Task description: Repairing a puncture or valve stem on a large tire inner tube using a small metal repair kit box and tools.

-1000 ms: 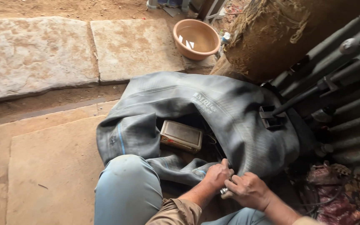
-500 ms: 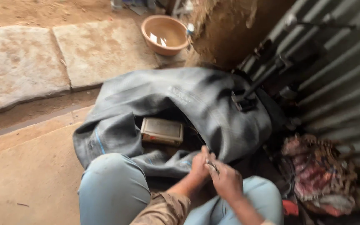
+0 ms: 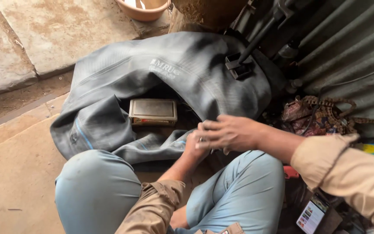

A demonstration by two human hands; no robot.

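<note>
In the head view, the person is sitting on the ground with knees in pale blue trousers spread apart, looking down at a large grey rubber inner tube (image 3: pixel 174 73) that is lying folded and slack across the floor just beyond the knees. The right hand (image 3: pixel 228 132) is reaching in from the right, just in front of the tube's near edge, with its back turned up and its fingers (image 3: pixel 204 130) held flat and stretched toward the left; it is covering the other hand, and whether anything is pinched beneath it cannot be told. The left hand (image 3: pixel 193 145) is rising from between the knees to meet it, mostly hidden under the right one; its grip cannot be made out, though a small shiny bit is showing where the two hands are touching. Both sleeves are tan and are rolled or pushed back from the wrists.

A flat rectangular tin (image 3: pixel 153 112) with a worn lid is resting in the hollow of the tube's fold, just left of the hands. A dark metal pump (image 3: pixel 256 43) is standing with its foot on the tube's far right part, leaning toward a corrugated metal wall (image 3: pixel 351 52) behind it. Right of the tube a bundle of patterned cloth (image 3: pixel 321 115) is lying against that wall. Beyond the tube's far edge an orange clay bowl (image 3: pixel 143 9) is sitting on stone slabs (image 3: pixel 66 30).
</note>
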